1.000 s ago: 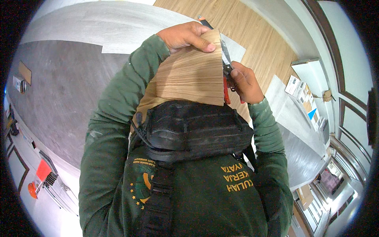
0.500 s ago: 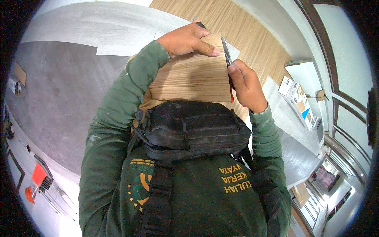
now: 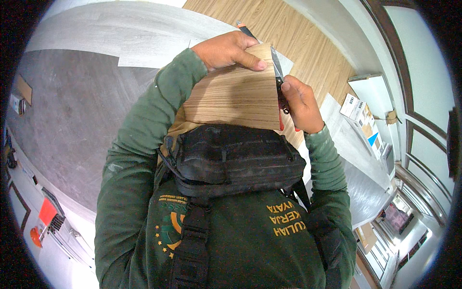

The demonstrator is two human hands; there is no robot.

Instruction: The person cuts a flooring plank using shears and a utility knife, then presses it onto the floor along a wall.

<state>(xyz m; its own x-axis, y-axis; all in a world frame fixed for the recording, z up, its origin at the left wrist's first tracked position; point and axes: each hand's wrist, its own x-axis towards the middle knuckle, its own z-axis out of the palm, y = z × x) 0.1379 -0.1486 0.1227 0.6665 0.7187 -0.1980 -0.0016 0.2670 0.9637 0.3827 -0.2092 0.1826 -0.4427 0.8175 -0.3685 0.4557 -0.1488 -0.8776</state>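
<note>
My left hand (image 3: 231, 52) grips the far edge of a short wood-grain floor plank (image 3: 236, 98), thumb on top and fingers hidden beneath it. The plank lies over my lap, in front of a black waist bag (image 3: 236, 161). My right hand (image 3: 304, 103) is closed around red-handled tin snips (image 3: 280, 82). Their grey blades run along the plank's right edge, pointing away from me; how far the edge sits between them is hard to see. Just beyond my left hand is a black-and-orange utility knife (image 3: 246, 30).
Wood-grain flooring (image 3: 298, 33) covers the floor ahead, beside pale grey planks (image 3: 139, 29). Dark bare floor (image 3: 86, 111) stretches to the left. An opened carton (image 3: 361, 118) stands at the right near the wall. An orange-red tool (image 3: 47, 212) lies far left.
The snips' black pivot and red handles now show more beside the plank, with the handles spread wider. My right hand has shifted slightly; my left hand keeps its grip.
</note>
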